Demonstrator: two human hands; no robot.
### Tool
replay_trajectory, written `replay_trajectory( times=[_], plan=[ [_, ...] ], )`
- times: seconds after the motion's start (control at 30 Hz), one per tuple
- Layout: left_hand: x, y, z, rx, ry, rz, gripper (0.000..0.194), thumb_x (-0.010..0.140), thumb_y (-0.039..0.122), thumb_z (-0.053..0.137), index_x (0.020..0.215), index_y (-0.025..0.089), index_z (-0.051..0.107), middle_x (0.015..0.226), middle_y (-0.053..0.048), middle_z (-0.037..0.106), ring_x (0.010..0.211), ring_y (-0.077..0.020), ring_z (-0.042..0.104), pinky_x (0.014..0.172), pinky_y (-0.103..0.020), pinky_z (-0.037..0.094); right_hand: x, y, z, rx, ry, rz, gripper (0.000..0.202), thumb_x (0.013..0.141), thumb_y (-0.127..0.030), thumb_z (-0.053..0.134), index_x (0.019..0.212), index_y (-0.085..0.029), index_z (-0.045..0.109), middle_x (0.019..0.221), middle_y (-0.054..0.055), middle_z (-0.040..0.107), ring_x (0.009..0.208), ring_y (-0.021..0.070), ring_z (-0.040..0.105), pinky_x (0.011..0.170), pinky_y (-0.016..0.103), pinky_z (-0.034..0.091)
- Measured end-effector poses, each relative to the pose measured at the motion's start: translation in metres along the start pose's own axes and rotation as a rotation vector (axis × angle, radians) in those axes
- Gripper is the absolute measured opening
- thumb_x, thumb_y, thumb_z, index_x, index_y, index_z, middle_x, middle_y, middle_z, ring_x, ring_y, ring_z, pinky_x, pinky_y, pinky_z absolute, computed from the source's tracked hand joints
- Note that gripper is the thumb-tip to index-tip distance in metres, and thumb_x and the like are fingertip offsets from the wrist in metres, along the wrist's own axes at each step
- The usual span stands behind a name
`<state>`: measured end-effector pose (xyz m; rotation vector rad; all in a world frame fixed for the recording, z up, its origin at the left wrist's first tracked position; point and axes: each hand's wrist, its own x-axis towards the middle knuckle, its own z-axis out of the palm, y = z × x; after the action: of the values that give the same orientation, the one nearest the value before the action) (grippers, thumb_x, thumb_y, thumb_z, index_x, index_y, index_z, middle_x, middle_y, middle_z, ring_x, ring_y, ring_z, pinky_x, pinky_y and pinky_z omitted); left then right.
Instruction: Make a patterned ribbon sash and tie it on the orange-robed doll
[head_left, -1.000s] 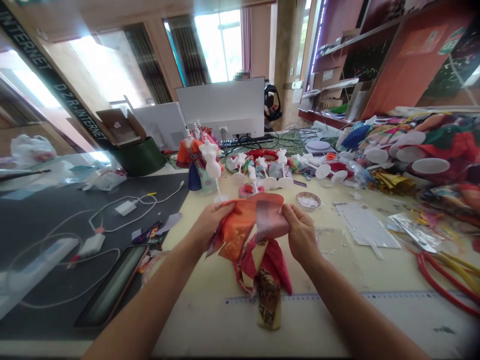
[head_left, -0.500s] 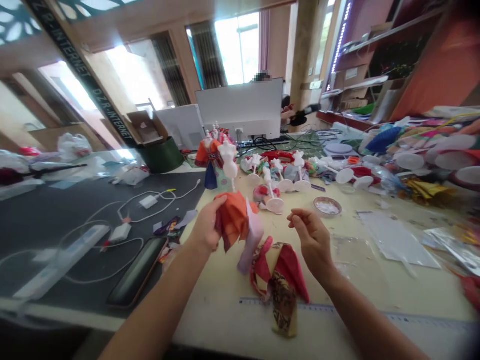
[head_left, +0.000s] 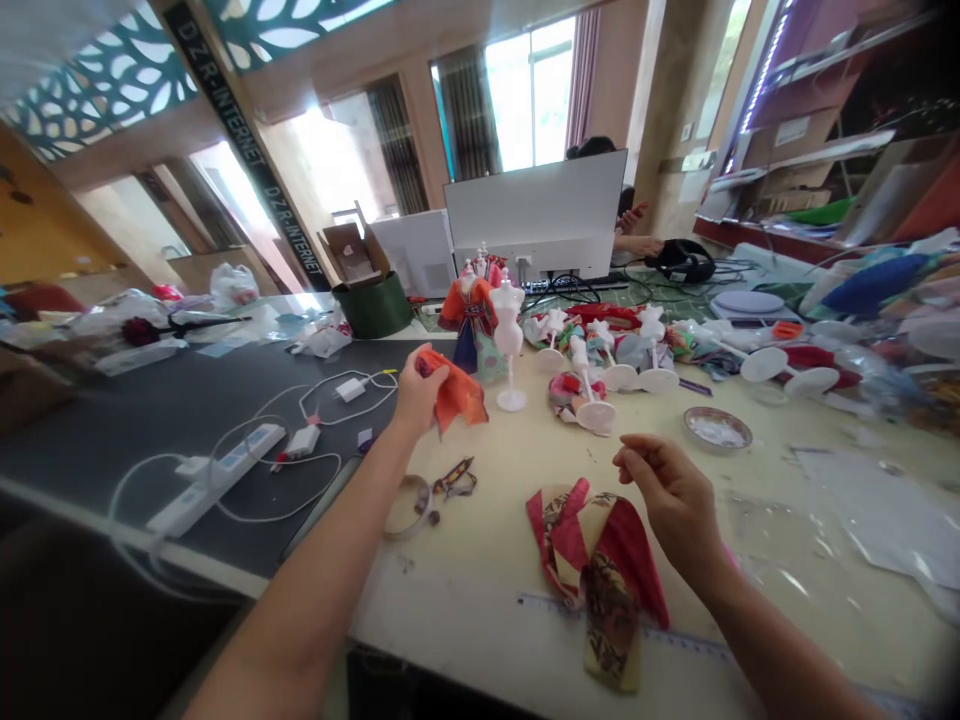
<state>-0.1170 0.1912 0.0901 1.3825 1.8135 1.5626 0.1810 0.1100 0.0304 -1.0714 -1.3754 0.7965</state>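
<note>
My left hand (head_left: 418, 392) is closed on an orange cloth (head_left: 459, 396), which hangs from the fingers left of a bare white mannequin (head_left: 509, 335). My right hand (head_left: 667, 485) hovers over the table with thumb and fingertips pinched together; whatever they hold, if anything, is too small to name. Just left of and below it lies a small red and patterned garment (head_left: 611, 560). Behind the left hand stands a mannequin in an orange and blue dress (head_left: 469, 318). A patterned strip (head_left: 456, 478) and a clear roll of tape (head_left: 409, 508) lie beside my left forearm.
Fallen white mannequins (head_left: 596, 415) lie among fabric pieces at the back. A round dish (head_left: 718, 430) sits to the right. A ruler (head_left: 682, 643) lies near the front edge. A power strip (head_left: 217, 480) with cables is left. Behind the monitor (head_left: 536, 215) a person sits.
The view has turned left. My left hand has moved away from the garment with the orange cloth; the pale lilac cloth beside it no longer shows. The right hand stays pinched.
</note>
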Motion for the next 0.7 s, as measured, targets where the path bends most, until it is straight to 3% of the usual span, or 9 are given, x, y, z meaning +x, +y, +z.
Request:
replay_trajectory(
  times=[0.1, 0.17, 0.3, 0.4, 0.47, 0.57, 0.6, 0.63, 0.7],
  plan=[
    [-0.003, -0.014, -0.003, 0.285, -0.094, -0.038, 0.078, 0.068, 0.030, 0.067, 0.137, 0.012, 0.034, 0.121, -0.017, 0.057, 0.111, -0.0291, 0.055, 0.093, -0.038, 0.042, 0.002, -0.002, -0.004, -0.049, -0.040, -0.012, 0.021, 0.084, -0.038, 0.054, 0.095, -0.020, 0.056, 0.077, 0.002, 0.060, 0.067, 0.0155, 0.057, 0.062, 0.031, 0.049],
    [-0.006, -0.019, -0.008, 0.455, -0.161, -0.057, 0.090, 0.063, 0.036, 0.073, 0.139, 0.011, 0.032, 0.116, -0.021, 0.060, 0.112, -0.0387, 0.052, 0.094, -0.049, 0.037, 0.004, -0.008, -0.010, -0.115, -0.129, -0.018, 0.022, 0.084, -0.038, 0.054, 0.096, -0.020, 0.058, 0.080, 0.003, 0.062, 0.073, 0.0172, 0.060, 0.066, 0.032, 0.050],
    [-0.016, -0.014, -0.018, 0.686, -0.231, 0.012, 0.067, 0.068, 0.041, 0.068, 0.128, 0.018, 0.051, 0.118, -0.022, 0.059, 0.117, -0.0487, 0.043, 0.095, -0.064, 0.025, 0.006, -0.023, -0.020, -0.274, -0.501, -0.112, 0.026, 0.081, -0.034, 0.059, 0.105, -0.024, 0.059, 0.106, 0.005, 0.063, 0.098, 0.0203, 0.059, 0.086, 0.035, 0.047],
    [-0.039, 0.003, -0.020, 0.758, -0.229, 0.133, 0.052, 0.078, 0.038, 0.058, 0.126, 0.020, 0.052, 0.140, -0.017, 0.041, 0.133, -0.0416, 0.024, 0.105, -0.058, 0.013, 0.007, -0.028, -0.021, -0.327, -0.683, -0.145, 0.011, 0.082, -0.031, 0.059, 0.086, -0.023, 0.064, 0.099, 0.004, 0.065, 0.092, 0.0189, 0.059, 0.081, 0.032, 0.046],
    [-0.066, 0.015, -0.015, 0.720, -0.345, 0.268, 0.047, 0.082, 0.040, 0.053, 0.124, 0.019, 0.053, 0.139, -0.014, 0.043, 0.132, -0.0333, 0.030, 0.108, -0.049, 0.019, 0.007, -0.026, -0.020, -0.313, -0.617, -0.070, 0.018, 0.085, -0.032, 0.054, 0.073, -0.020, 0.062, 0.079, 0.002, 0.064, 0.074, 0.0162, 0.058, 0.068, 0.029, 0.046],
    [-0.114, 0.024, 0.004, 0.422, -0.873, 0.366, 0.055, 0.079, 0.047, 0.057, 0.128, 0.023, 0.048, 0.133, -0.009, 0.051, 0.121, -0.0257, 0.046, 0.102, -0.039, 0.034, 0.009, -0.020, -0.018, -0.166, -0.378, 0.058, 0.025, 0.083, -0.038, 0.056, 0.070, -0.018, 0.058, 0.062, -0.001, 0.056, 0.058, 0.0123, 0.050, 0.053, 0.024, 0.039],
    [-0.128, 0.024, 0.012, 0.327, -0.961, 0.381, 0.059, 0.074, 0.045, 0.064, 0.126, 0.024, 0.050, 0.130, -0.008, 0.054, 0.117, -0.0255, 0.050, 0.099, -0.038, 0.038, 0.009, -0.018, -0.018, -0.099, -0.313, 0.080, 0.026, 0.081, -0.040, 0.058, 0.069, -0.017, 0.058, 0.060, -0.002, 0.054, 0.055, 0.0113, 0.048, 0.050, 0.023, 0.037],
    [-0.138, 0.023, 0.020, 0.240, -0.972, 0.382, 0.052, 0.070, 0.041, 0.069, 0.117, 0.022, 0.057, 0.121, -0.008, 0.059, 0.109, -0.0251, 0.055, 0.094, -0.036, 0.042, 0.010, -0.016, -0.019, -0.043, -0.261, 0.094, 0.027, 0.080, -0.041, 0.060, 0.068, -0.017, 0.058, 0.058, -0.003, 0.052, 0.054, 0.0107, 0.046, 0.049, 0.023, 0.035],
    [-0.148, 0.021, 0.033, 0.150, -0.943, 0.356, 0.016, 0.077, 0.029, 0.060, 0.087, 0.018, 0.067, 0.097, -0.006, 0.068, 0.092, -0.0210, 0.061, 0.086, -0.033, 0.046, 0.013, -0.014, -0.021, 0.019, -0.174, 0.096, 0.028, 0.078, -0.043, 0.062, 0.068, -0.017, 0.058, 0.059, -0.003, 0.052, 0.054, 0.0103, 0.046, 0.048, 0.022, 0.035]
  ],
)
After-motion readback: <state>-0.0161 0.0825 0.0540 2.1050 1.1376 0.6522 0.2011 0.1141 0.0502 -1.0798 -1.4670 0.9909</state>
